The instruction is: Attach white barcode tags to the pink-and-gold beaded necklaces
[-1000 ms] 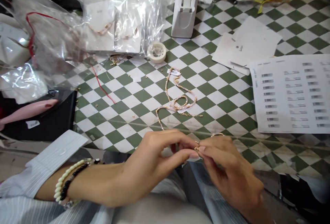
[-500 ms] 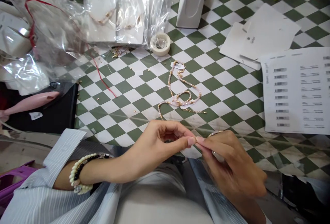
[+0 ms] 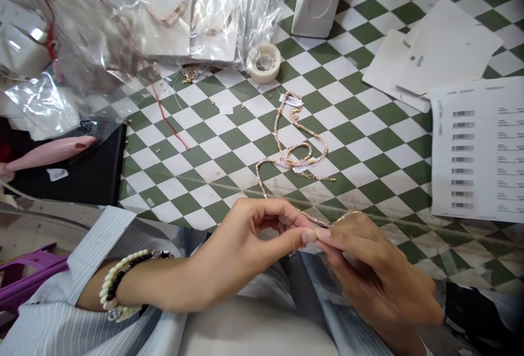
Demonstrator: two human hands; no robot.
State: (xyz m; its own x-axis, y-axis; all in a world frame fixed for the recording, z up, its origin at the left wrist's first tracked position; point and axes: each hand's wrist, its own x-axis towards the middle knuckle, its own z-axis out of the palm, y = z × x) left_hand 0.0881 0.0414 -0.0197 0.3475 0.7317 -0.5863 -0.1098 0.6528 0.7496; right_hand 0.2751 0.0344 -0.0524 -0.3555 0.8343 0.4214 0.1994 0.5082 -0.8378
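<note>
You're working at the near table edge, 6 o'clock of the checked cloth [image 3: 229, 137]. Your left hand [image 3: 245, 247] is coming in from 9 o'clock, thumb and forefinger pressed together at the tips. Your right hand [image 3: 368, 268] is meeting it from 4 o'clock, fingertips [image 3: 323, 232] pinched shut too. Both pinches are touching tip to tip, clamping on a thin beaded chain [image 3: 344, 217] that's arcing over the top of your right hand. What exactly is sitting between the tips is too small to tell.

At 12 o'clock of your hands, a pink and gold beaded necklace [image 3: 295, 148] is lying looped on the cloth, with a small white tag [image 3: 290, 100] at its far end. One strand of it is trailing down towards your left fingers; whether it's joining the chain you're gripping, can't tell.

A tape roll [image 3: 264, 63] is sitting at 12 o'clock, further out, just beside a white dispenser [image 3: 317, 1]. Clear plastic bags [image 3: 123, 28] with carded jewellery are piling up at 11 o'clock. A barcode label sheet [image 3: 478, 151] is lying at 2 o'clock, blank white cards [image 3: 434, 55] beyond it at 1 o'clock. A black tray [image 3: 69, 176] with a pink tool [image 3: 49, 152] is sitting at 9 o'clock. Loose gold beads [image 3: 213, 173] are scattering over the cloth. Your left wrist is wearing cream and black bead bracelets [image 3: 118, 285].
</note>
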